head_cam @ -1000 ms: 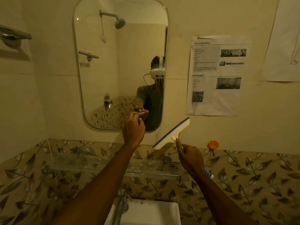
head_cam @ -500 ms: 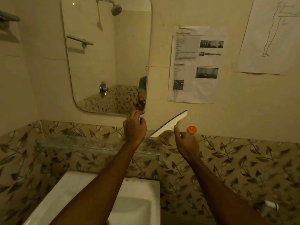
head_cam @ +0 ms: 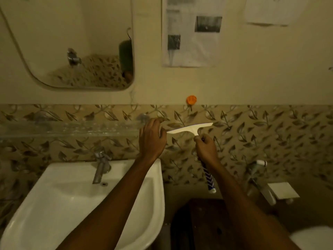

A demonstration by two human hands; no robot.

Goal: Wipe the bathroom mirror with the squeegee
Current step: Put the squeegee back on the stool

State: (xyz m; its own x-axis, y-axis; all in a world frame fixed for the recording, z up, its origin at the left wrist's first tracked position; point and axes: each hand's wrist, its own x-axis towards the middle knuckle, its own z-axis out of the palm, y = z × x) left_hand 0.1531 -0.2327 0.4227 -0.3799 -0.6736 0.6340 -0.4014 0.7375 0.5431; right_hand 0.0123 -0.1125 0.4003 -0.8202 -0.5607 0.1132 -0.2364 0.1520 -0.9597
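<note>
Fingers of the right hand wrap the squeegee handle; left hand (loosely curled) hovers just beside the blade tip.

squeegee blade: was white
squeegee handle: was blue with white chevrons
wall tiles: were tan with brown leaf pattern
upper wall: was cream
basin: was white
wall hook: was orange

Both forearms bare; left hand, right hand bare. Dark green garment reflected at mirror's 3 o'clock edge.
</note>
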